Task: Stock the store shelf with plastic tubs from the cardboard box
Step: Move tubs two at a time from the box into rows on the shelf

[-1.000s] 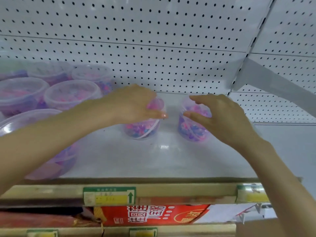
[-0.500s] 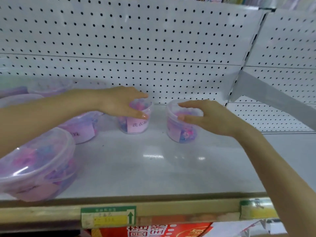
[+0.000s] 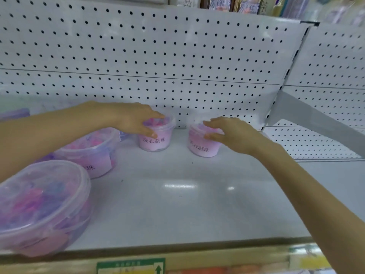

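Two small clear plastic tubs of pink and purple beads stand side by side at the back of the white shelf (image 3: 177,204), pink labels facing me. My left hand (image 3: 134,119) grips the left small tub (image 3: 156,143) from above, fingers over its lid and thumb on its front. My right hand (image 3: 231,133) holds the right small tub (image 3: 201,150) the same way, fingers on the lid and thumb against its side. The cardboard box is out of view.
Larger tubs of the same beads fill the shelf's left side, one at the front edge (image 3: 39,206) and one behind it (image 3: 88,153). A pegboard back wall (image 3: 158,56) and a slanted grey bracket (image 3: 316,119) bound the shelf. A price label strip (image 3: 130,265) runs along the front.
Both small tubs have been turned under my hands so their pink labels now face forward. My view has risen and moved closer to the shelf.
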### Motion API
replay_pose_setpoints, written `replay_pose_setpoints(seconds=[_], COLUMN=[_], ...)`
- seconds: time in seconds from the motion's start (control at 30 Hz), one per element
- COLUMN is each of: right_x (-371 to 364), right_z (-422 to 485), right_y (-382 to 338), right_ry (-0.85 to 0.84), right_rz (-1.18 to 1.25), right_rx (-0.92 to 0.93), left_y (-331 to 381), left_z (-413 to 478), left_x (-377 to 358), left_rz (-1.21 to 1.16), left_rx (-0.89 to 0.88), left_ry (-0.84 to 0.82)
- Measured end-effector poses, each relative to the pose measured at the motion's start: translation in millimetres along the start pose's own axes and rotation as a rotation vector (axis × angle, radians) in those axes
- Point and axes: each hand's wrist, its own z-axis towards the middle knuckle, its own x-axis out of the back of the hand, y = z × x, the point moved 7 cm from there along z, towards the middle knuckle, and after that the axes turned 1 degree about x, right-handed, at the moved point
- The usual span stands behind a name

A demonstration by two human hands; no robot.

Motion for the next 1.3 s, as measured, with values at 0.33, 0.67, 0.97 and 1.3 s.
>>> replay_pose_setpoints(seconds=[0.33,0.67,0.97,1.3], right_x=[-7,-8,-16,13], right_z=[44,44,43,-60], right_y=[3,-5,-2,-9], right_ry=[-0.047,0.132,0.162,0.259], right_rz=[0.107,0.216,0.248,-0.12], right_rx=[-0.014,-0.056,-0.06,-0.093], left_y=[-29,-35,-41,44], left_z=[13,22,24,-6], left_x=[0,-4,-19,17], left_rz=[0.117,0.08,0.078,0.164], left_rx=[0.072,0.065,0.025,-0.19], left_ry=[0.062,0.058,0.08,0.343])
